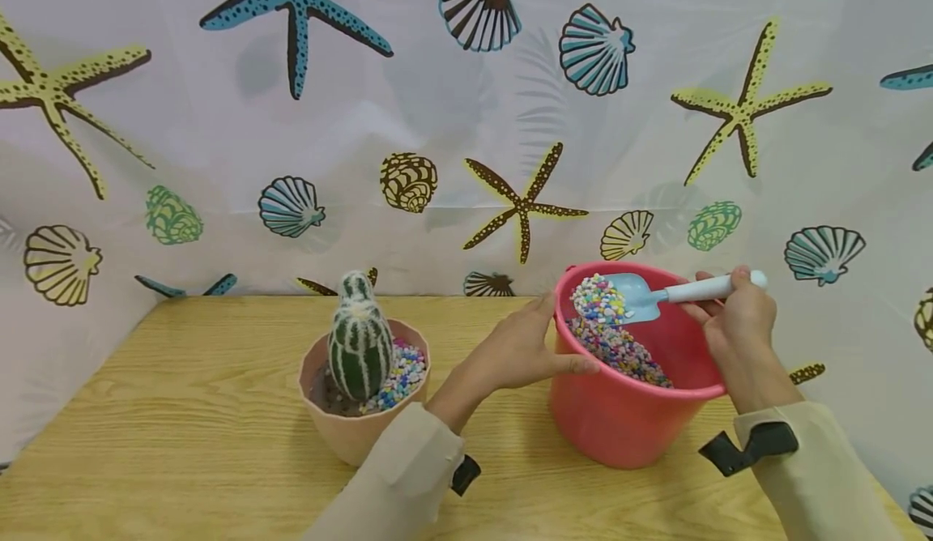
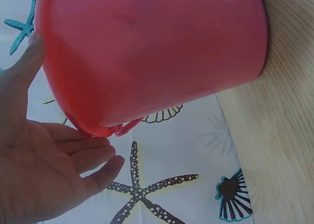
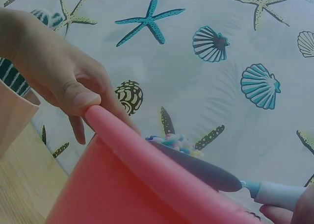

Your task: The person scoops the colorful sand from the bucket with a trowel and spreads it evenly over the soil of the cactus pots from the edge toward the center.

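Observation:
In the head view, my right hand (image 1: 739, 326) grips the white handle of a small light-blue trowel (image 1: 637, 296). Its blade, heaped with multicoloured pebbles (image 1: 599, 298), is over the mouth of a pink bucket (image 1: 619, 428). More coloured pebbles (image 1: 627, 355) lie inside the bucket. My left hand (image 1: 521, 351) rests spread against the bucket's left rim. In the left wrist view, its thumb touches the rim and its extended fingers lie at the outer side. Only a bit of the right hand (image 3: 279, 215) shows in the right wrist view.
Left of the bucket stands a peach pot (image 1: 350, 436) holding a green-and-white cactus (image 1: 359, 351). Coloured pebbles (image 1: 401, 379) cover the right part of its top, with brown soil at the left. Both containers stand on a wooden table (image 1: 182, 411) before a seashell-print cloth (image 1: 408, 104).

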The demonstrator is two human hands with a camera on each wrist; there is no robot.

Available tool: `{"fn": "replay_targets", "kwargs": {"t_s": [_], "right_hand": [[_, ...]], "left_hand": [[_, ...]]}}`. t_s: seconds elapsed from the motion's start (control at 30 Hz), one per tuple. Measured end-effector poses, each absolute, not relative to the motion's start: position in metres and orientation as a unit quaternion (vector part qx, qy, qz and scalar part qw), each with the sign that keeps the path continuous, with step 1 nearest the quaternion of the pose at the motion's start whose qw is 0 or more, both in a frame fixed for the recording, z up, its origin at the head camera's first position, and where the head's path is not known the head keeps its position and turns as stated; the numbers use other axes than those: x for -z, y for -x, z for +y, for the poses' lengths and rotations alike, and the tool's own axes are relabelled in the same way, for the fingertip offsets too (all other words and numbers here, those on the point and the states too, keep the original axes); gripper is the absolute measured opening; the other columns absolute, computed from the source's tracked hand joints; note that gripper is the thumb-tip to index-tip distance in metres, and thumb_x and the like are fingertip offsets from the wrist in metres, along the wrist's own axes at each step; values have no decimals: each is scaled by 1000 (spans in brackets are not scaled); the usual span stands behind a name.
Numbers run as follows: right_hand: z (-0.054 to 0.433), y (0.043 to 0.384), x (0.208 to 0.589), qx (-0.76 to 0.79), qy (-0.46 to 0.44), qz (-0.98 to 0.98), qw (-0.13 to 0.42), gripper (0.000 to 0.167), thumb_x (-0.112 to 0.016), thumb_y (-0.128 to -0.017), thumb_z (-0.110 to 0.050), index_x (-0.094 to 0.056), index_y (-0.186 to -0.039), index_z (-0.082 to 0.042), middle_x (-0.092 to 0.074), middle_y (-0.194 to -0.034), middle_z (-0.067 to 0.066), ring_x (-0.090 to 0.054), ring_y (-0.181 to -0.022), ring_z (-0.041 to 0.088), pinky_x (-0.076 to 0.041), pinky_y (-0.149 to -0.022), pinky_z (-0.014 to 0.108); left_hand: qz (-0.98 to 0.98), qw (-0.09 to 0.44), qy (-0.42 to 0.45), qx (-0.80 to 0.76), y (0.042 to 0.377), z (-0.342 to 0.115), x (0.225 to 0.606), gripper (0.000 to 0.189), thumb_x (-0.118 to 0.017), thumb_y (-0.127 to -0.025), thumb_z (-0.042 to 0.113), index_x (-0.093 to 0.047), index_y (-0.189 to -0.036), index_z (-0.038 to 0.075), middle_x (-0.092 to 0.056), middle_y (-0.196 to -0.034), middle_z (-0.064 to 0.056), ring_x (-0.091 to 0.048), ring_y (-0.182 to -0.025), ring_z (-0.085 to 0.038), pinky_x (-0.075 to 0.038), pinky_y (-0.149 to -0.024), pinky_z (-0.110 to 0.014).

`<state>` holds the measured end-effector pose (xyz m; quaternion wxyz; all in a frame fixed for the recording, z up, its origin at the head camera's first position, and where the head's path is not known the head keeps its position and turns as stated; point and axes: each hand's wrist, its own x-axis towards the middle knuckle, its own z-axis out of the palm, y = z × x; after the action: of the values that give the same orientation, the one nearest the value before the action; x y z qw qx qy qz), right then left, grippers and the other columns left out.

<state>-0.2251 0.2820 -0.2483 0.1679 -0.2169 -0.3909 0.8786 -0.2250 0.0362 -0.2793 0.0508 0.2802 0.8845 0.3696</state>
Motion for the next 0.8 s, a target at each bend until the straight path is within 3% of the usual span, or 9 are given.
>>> {"fn": "replay_targets", "kwargs": {"t_s": [0.2, 0.47, 0.7, 0.8], "right_hand": [[282, 226, 250, -887, 199, -383, 164, 41, -44, -99, -33, -36, -138, -22, -51, -112, 6, -47, -124, 29, -42, -87, 44], [283, 228, 260, -819, 170, -502, 219, 28, -45, -99, -36, -46, -116, -14, -58, -101, 5, -68, -84, 19, -57, -64, 30], [281, 224, 257, -799, 88, -585, 108, 19, -36, -102, -32, -38, -106, -13, -61, -90, 1, -70, -73, 15, -58, -63, 30], [280, 222, 256, -791, 91, -597, 94, 17, -34, -103, -30, -38, -106, -14, -63, -87, -2, -71, -70, 15, -58, -61, 29]], "left_hand": [[881, 49, -280, -379, 225, 35, 280, 106, -78, -75, 47, -15, -154, 16, -31, -155, -5, -32, -142, -24, -38, -108, -49], [876, 45, -290, -383, 226, 35, 282, 104, -78, -75, 47, -16, -154, 18, -32, -155, -3, -33, -141, -24, -40, -106, -50], [878, 41, -296, -375, 225, 36, 282, 106, -77, -75, 48, -14, -154, 17, -33, -154, -5, -35, -140, -24, -41, -105, -49], [879, 41, -295, -372, 225, 36, 283, 107, -77, -75, 48, -12, -155, 18, -33, -154, -5, -35, -139, -24, -42, -105, -49]]}}
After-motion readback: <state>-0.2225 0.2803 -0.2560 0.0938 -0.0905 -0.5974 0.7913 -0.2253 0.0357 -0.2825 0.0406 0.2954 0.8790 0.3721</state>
